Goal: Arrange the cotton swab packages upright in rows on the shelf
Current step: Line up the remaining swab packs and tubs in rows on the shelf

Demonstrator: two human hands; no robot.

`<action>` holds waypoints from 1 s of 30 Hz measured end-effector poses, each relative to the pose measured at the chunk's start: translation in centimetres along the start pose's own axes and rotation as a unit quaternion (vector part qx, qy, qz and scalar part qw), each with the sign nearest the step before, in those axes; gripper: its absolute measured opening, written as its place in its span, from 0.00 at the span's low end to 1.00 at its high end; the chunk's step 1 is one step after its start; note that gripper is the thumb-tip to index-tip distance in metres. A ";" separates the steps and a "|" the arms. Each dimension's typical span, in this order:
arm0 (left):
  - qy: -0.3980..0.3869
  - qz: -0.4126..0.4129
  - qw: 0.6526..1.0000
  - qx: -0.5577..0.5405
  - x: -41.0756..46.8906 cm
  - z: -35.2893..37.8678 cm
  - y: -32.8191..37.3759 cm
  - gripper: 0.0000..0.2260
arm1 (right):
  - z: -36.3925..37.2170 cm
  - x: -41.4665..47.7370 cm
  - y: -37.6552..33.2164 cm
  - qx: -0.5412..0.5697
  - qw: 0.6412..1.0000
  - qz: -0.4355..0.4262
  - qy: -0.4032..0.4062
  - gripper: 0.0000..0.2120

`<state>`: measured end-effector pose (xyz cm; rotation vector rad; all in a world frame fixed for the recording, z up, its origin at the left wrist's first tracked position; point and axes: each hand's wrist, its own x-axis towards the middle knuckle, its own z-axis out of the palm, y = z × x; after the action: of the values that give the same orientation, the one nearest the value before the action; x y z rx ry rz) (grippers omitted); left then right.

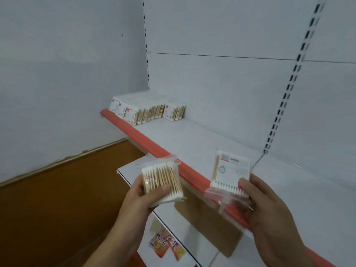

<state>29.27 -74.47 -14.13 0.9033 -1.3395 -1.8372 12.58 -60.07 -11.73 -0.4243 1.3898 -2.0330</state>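
Left hand (146,197), 7 o'clock, fingers curled round swab package (161,180); right hand (265,205), 5 o'clock, gripping second package (231,172); upright rows (146,109) on shelf (212,143), 11 o'clock.

Retail shop interior. A white metal display shelf (212,143) carries a red rail (134,132) along its front edge, as on store fixtures. Behind it, plain white back panels (221,26) are divided by slotted uprights (289,89) punched with regular bracket holes. At the far left corner of the shelf, identical cotton swab packages (142,108) stand upright in tight rows, labels toward the front edge, as merchandise. A lower shelf (173,224) projects beneath the front edge and holds bright printed packets (165,245). Brown floor (57,199) meets a bare pale wall (57,64) at left.
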 end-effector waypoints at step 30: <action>-0.332 0.189 0.922 0.062 42.9 -10.1 18.4 0.18 | 28.1 25.2 8.5 0.007 0.966 -0.145 0.216 0.20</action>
<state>17.45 -119.76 -4.69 0.0252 -1.8930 -1.8189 12.80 -98.77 -10.66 -0.1897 1.6428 -2.4800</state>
